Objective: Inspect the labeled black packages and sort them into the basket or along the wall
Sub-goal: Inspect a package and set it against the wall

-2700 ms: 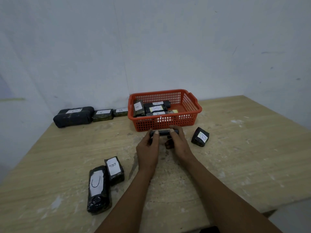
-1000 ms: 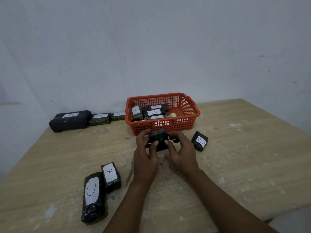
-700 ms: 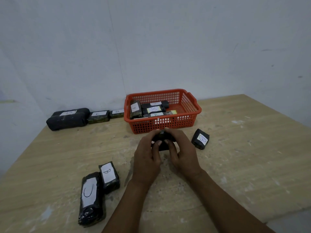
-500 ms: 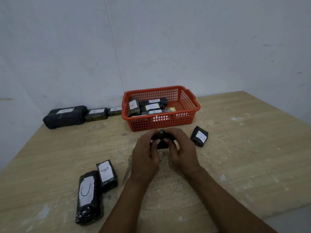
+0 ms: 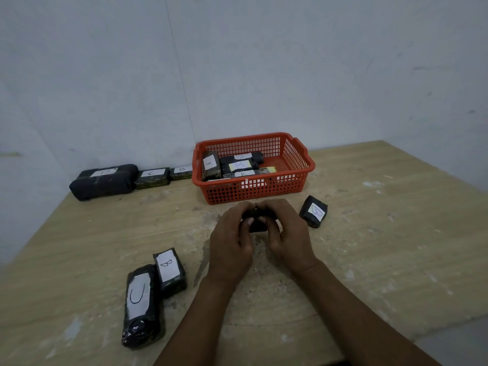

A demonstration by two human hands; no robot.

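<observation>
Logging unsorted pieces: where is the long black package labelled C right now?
Head view, lower left: the C package lies on the table, touching a shorter B package on its right, left of the person's forearms.

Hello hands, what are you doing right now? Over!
Left hand and right hand both grip one black package. Label hidden. Basket just ahead, path open.

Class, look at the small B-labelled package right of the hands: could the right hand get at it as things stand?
Probably not yet: the path is bare table, but the right hand grips a black package with the left hand; small B package waits.
</observation>
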